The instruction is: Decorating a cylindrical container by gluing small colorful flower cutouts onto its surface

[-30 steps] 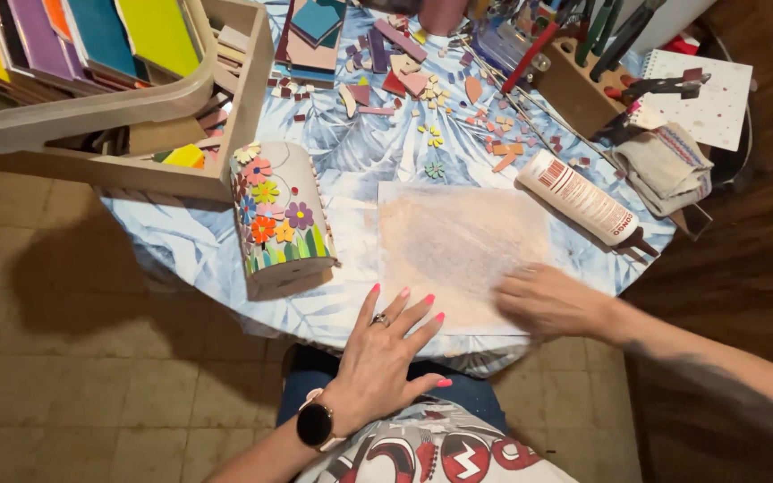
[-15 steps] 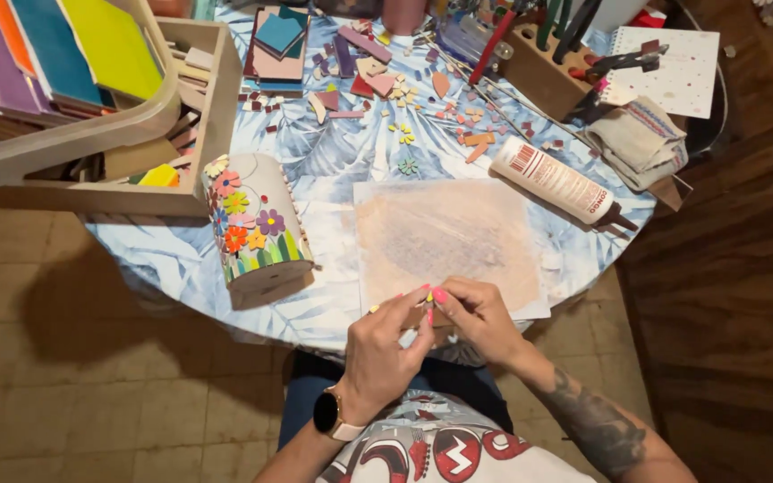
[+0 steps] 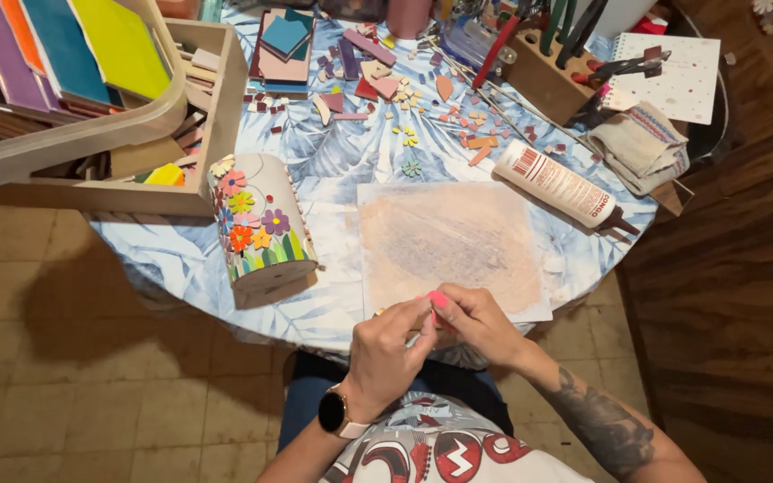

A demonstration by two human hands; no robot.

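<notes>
Hands meet at table edge: left hand [image 3: 388, 351] and right hand [image 3: 479, 324] pinch one small pink piece [image 3: 437, 300] together. Mosaic cylinder [image 3: 262, 228] is partly covered with flowers; loose tile bits [image 3: 458, 121] lie unplaced, glue tube [image 3: 558, 184] is untouched.

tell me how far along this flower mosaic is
Done: the curved wooden piece already carries coloured tile flowers and green leaves on the end facing the camera. In hand: left hand and right hand meet at the table edge, pinching something small that I cannot identify. Left: loose pink and orange tile shards lie scattered on the blue floral tablecloth.
</notes>
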